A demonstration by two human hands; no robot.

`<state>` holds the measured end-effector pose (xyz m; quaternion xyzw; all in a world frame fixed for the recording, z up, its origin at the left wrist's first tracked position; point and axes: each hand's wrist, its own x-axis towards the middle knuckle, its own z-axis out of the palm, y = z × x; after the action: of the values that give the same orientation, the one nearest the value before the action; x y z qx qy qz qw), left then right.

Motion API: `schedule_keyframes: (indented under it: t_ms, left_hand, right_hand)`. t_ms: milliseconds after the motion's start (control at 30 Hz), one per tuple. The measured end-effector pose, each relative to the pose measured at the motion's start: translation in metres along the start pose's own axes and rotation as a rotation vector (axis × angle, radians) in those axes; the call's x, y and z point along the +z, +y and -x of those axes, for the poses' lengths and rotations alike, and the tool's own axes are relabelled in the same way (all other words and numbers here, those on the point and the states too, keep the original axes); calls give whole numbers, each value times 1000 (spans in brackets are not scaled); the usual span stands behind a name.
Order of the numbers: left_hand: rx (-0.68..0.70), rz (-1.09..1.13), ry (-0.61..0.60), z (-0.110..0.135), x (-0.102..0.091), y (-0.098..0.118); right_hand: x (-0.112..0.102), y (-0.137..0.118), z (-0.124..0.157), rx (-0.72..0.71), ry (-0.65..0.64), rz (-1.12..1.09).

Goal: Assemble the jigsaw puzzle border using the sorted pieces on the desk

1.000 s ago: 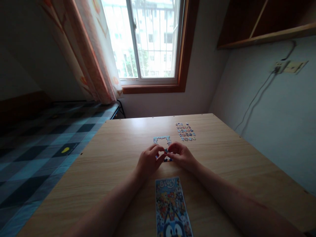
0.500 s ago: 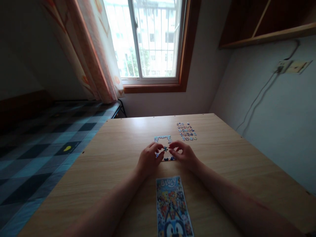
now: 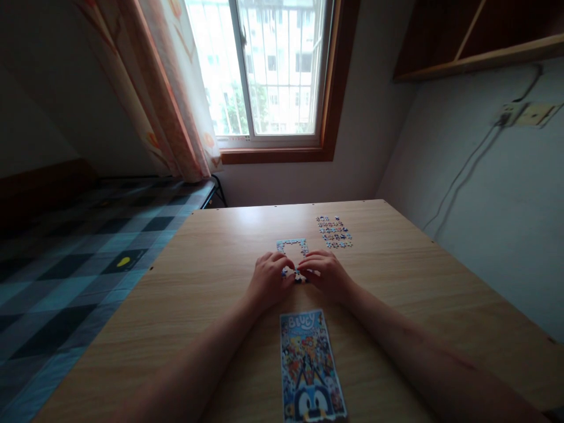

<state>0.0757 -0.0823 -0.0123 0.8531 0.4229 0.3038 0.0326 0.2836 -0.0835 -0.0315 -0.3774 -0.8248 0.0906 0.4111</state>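
Observation:
My left hand (image 3: 268, 282) and my right hand (image 3: 326, 274) meet at the near part of a small, partly built jigsaw frame (image 3: 291, 245) on the wooden table (image 3: 211, 276). Both hands have their fingers curled and pinched together over small puzzle pieces (image 3: 298, 276) between the fingertips. Which piece each hand grips is too small to tell. The frame's far edge shows beyond my fingers; its near part is hidden by them.
A group of loose puzzle pieces (image 3: 333, 232) lies laid out at the back right of the table. A colourful picture card (image 3: 311, 367) with a blue cartoon dog lies close to me. A checked bed (image 3: 66, 258) is left, a window behind, a wall right.
My hands have closed in on each other again over the pieces, after parting slightly half a second ago. The view has shifted a little.

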Motion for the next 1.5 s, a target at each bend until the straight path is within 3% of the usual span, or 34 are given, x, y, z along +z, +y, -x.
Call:
schedule_keyframes:
  t_ms: [533, 967, 1500]
  left_hand:
    - [-122, 38, -93, -1, -5, 4]
    - [-145, 53, -168, -1, -9, 7]
    - [-150, 61, -176, -2, -8, 7]
  right_hand:
    - [0, 3, 1, -10, -16, 41]
    - [-2, -2, 1, -42, -111, 61]
    - [-6, -11, 2, 72, -127, 81]
